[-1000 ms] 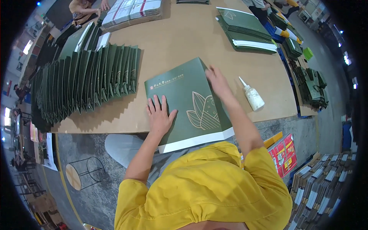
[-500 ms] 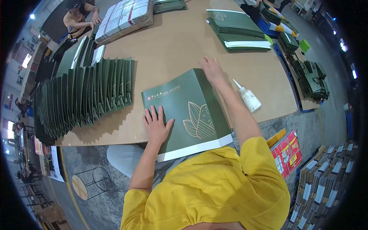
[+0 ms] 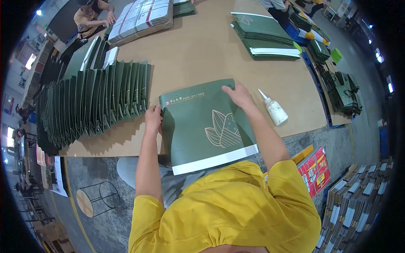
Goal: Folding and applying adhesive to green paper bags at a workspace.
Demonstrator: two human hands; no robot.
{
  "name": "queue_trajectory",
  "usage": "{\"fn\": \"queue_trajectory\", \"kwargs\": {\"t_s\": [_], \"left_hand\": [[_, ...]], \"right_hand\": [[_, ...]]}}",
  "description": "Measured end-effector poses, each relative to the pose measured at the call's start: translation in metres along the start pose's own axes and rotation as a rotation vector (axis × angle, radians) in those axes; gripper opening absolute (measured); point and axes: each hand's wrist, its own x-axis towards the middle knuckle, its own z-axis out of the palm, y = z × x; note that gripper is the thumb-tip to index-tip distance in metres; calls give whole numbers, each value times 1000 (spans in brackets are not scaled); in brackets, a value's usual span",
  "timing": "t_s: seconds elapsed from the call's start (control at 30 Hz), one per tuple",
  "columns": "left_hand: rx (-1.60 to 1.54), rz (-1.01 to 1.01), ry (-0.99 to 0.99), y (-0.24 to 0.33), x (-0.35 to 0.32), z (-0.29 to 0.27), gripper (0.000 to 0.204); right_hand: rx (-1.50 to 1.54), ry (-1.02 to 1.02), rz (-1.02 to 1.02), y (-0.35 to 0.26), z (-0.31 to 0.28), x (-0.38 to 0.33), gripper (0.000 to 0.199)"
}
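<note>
Standing in a close row to the left of the left hand, green folded papers rise like pleats, their thin upper edges straight and their lower ends creased into zigzag points. Below them, on the rough, mottled grey floor, sits a stool with a round, pale wooden top and a thin dark frame. Beyond the left hand, a blocky bundle in whitish wrapping with red stripes lies on the smooth tan table. The left hand's fingers are curled closed on the left edge of a wide green sheet, which spans the gap between the hands, slightly bowed, with a pale line-drawn leaf motif and a white strip along its near edge, overhanging the table. The right hand pinches the sheet's far right corner, thumb on top. Beyond it lies a flat, layered stack of green papers with white borders. Just right of the right hand, a translucent plastic bottle with whitish contents and a tapered nozzle lies tilted on its side; nearer the person, a glossy red rectangular pack rests below it
</note>
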Motion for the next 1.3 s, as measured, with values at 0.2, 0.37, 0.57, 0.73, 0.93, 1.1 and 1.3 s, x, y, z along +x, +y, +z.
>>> {"fn": "queue_trajectory", "kwargs": {"t_s": [0.2, 0.37, 0.57, 0.73, 0.93, 1.1, 1.3], "left_hand": [[476, 297, 323, -7, 1, 21, 32], [223, 279, 361, 6, -18, 21, 28], [-249, 272, 259, -3, -3, 10, 28], [-143, 384, 108, 20, -2, 20, 36], [286, 455, 287, 32, 9, 52, 38], [111, 381, 196, 25, 13, 64, 35], [504, 517, 225, 35, -2, 66, 27]], "right_hand": [[312, 168, 194, 35, 19, 21, 41], [863, 224, 94, 35, 26, 19, 28], [40, 571, -316, 17, 14, 16, 30], [26, 118, -30, -12, -17, 0, 50], [-84, 127, 118, -9, -12, 20, 52], [-82, 223, 60, 12, 1, 37, 49], [-364, 378, -86, 19, 37, 33, 18]]}}
